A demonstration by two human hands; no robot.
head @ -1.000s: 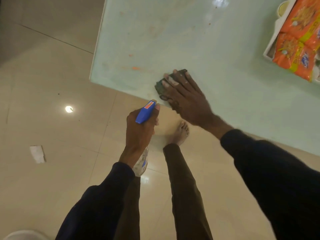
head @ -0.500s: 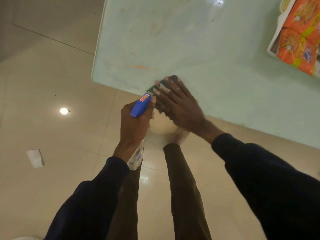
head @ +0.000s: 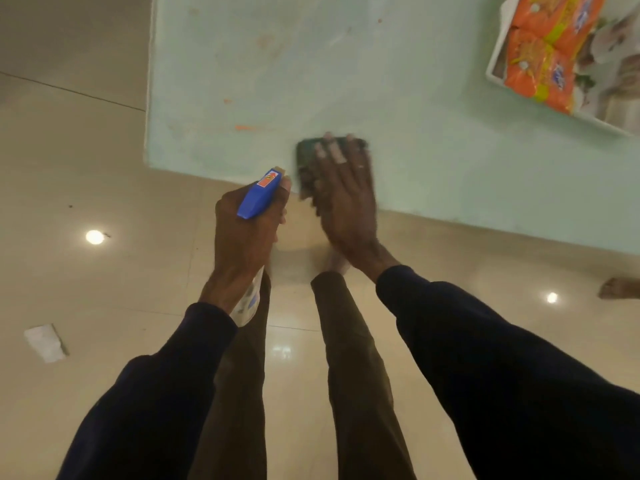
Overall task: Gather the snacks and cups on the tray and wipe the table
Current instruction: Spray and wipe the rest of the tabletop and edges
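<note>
My right hand (head: 343,195) lies flat, fingers straight, pressing a dark green cloth (head: 306,152) onto the pale green table (head: 277,64) at its near edge. My left hand (head: 247,230) grips a spray bottle with a blue nozzle (head: 259,198), held over the floor just off the table's edge, to the left of the cloth. A white tray (head: 493,69) at the table's far right holds orange snack packets (head: 543,50). Orange smears (head: 246,128) mark the table left of the cloth.
The table's left corner (head: 147,161) juts over a glossy beige tiled floor. A crumpled white paper (head: 45,341) lies on the floor at left. My two legs stand below the table edge. Another person's foot (head: 620,287) shows at the right.
My right hand has slid the cloth back and forth along the near edge, its fingers turning from up-left to more straight ahead. The left hand holds the bottle close to it throughout.
</note>
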